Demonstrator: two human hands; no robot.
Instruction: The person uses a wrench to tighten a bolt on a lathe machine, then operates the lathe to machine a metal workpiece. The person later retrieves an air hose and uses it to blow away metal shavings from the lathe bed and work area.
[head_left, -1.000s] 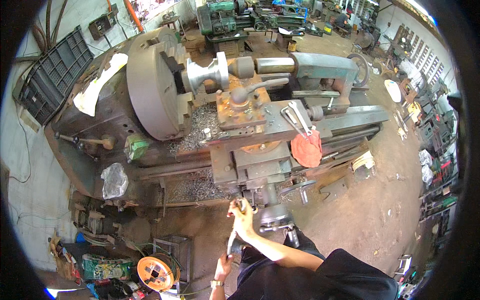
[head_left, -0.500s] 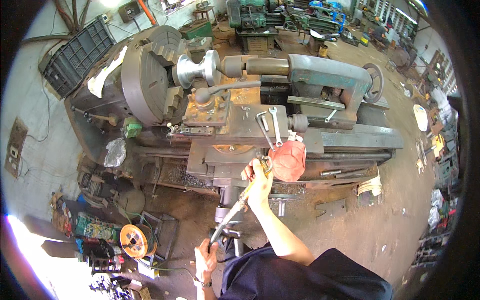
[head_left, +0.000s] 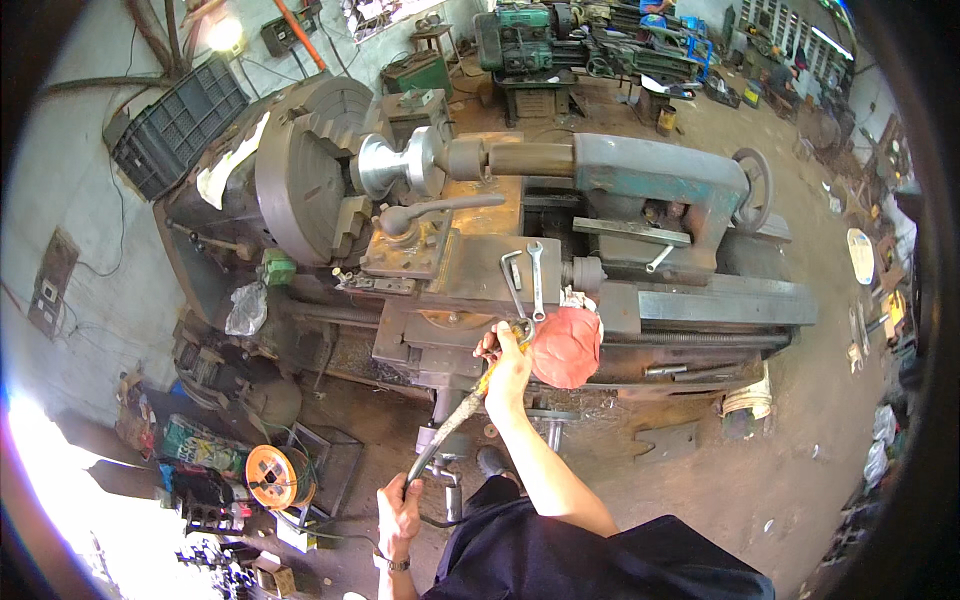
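Observation:
My right hand (head_left: 508, 372) is closed around the upper part of a long slender rod-like tool (head_left: 460, 412), orange-yellow near this hand and worn grey below. A ring-shaped metal end shows just above my fingers. Lower left, my left hand (head_left: 398, 515) grips the dark lower end; a thin black cord runs near it. What kind of tool this is, I cannot make out. Right beside my right hand hangs a round red cloth-like thing (head_left: 566, 347) at the lathe's carriage. An open-end wrench (head_left: 537, 280) and a hex key (head_left: 512, 284) lie on the carriage above it.
A large lathe spans the view, with its chuck (head_left: 310, 185), a shiny spool-shaped metal workpiece (head_left: 398, 165) and tailstock (head_left: 660, 170). A lever (head_left: 440, 208) tops the tool post. An orange cable reel (head_left: 272, 476) stands lower left. Another green machine (head_left: 525, 45) is at the back.
The view has shifted slightly, so the lathe sits a bit lower. Both hands keep their hold on the rod-like tool, which appears a little further left and more upright.

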